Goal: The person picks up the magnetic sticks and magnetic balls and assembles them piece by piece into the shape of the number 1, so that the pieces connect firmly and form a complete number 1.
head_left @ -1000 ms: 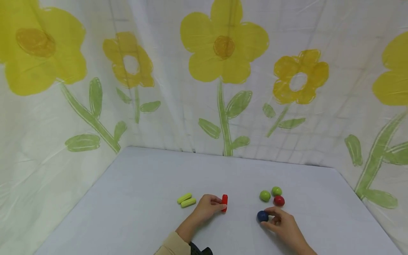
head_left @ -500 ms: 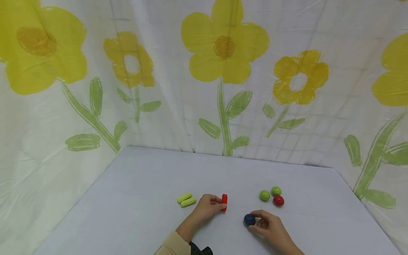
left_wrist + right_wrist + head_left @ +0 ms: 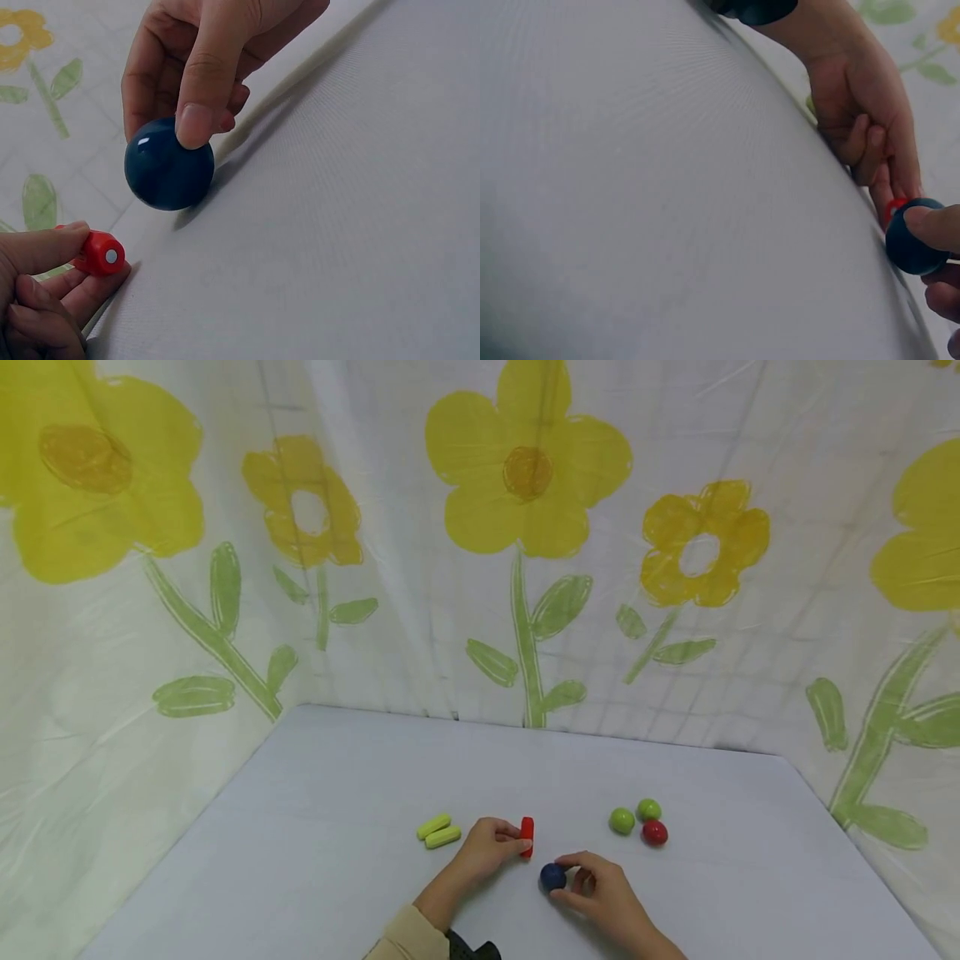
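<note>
My left hand (image 3: 482, 848) pinches a red stubby stick (image 3: 528, 827) between thumb and fingers in the middle of the table. In the left wrist view, the stick (image 3: 106, 255) shows a faceted end with a white dot. To its right, my right hand (image 3: 602, 895) pinches a glossy dark blue ball (image 3: 552, 877) from its right side. Thumb and fingers curl around the ball (image 3: 166, 174), which is apart from the stick. In the right wrist view, the ball (image 3: 913, 244) partly hides the stick.
Two yellow-green stubby sticks (image 3: 442, 837) lie left of the left hand. Two green balls (image 3: 622, 821) and a red ball (image 3: 655, 833) sit close together at the right. A flowered curtain (image 3: 390, 635) hangs behind the white table (image 3: 337, 777).
My right hand has moved left with the blue ball, away from the green and red balls and closer to the red stick. The left hand has stayed in place.
</note>
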Available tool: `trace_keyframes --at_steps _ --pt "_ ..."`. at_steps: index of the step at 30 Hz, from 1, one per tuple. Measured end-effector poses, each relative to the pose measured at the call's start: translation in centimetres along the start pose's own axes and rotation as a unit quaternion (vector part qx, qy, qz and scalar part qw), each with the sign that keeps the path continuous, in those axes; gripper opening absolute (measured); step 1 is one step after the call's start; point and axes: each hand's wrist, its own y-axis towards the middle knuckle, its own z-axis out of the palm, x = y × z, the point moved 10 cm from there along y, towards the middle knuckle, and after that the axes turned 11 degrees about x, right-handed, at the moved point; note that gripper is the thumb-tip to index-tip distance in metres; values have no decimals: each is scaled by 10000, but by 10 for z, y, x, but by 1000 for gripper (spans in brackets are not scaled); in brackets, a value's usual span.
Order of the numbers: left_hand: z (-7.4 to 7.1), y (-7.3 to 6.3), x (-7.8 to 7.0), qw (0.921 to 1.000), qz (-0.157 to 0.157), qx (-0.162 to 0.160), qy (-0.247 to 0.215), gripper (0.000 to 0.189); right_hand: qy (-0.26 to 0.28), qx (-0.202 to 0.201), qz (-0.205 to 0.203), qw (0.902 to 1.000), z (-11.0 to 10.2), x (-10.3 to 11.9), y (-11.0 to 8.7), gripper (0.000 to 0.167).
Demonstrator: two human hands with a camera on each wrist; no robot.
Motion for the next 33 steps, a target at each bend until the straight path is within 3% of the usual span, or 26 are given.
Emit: trace_keyframes --at_steps 9,21,33 --pt "0 1 2 10000 -29 3 -53 20 -39 1 337 9994 -1 -2 14 35" --pt "0 1 4 9999 -22 39 -132 19 -309 -846 506 9946 -33 -4 39 33" --pt "0 1 4 10000 -45 15 -53 18 -397 -821 254 9955 -40 4 73 32"
